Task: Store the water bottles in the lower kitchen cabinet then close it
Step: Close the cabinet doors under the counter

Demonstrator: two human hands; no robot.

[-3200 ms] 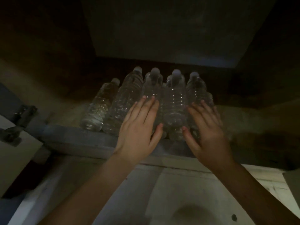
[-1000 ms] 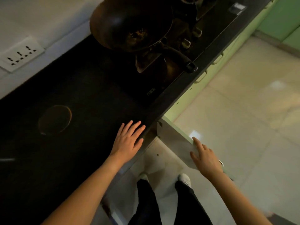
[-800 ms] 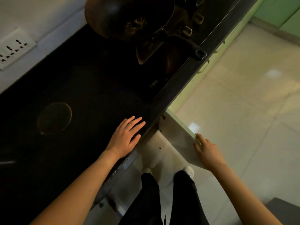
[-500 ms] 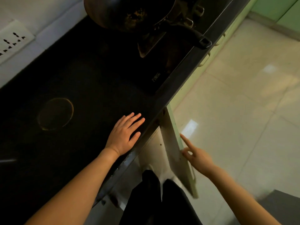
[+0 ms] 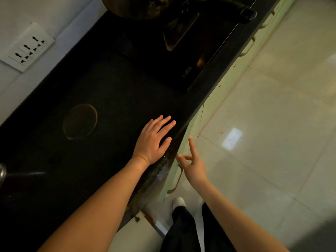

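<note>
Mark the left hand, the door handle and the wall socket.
left hand (image 5: 152, 140): head view, back of the hand.
door handle (image 5: 177, 180): head view, middle of the bar.
wall socket (image 5: 27, 47): head view, centre of the plate.

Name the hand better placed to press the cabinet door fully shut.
Right hand: its straight fingers are at the green cabinet door, beside its handle. The left hand lies flat on the countertop.
</note>
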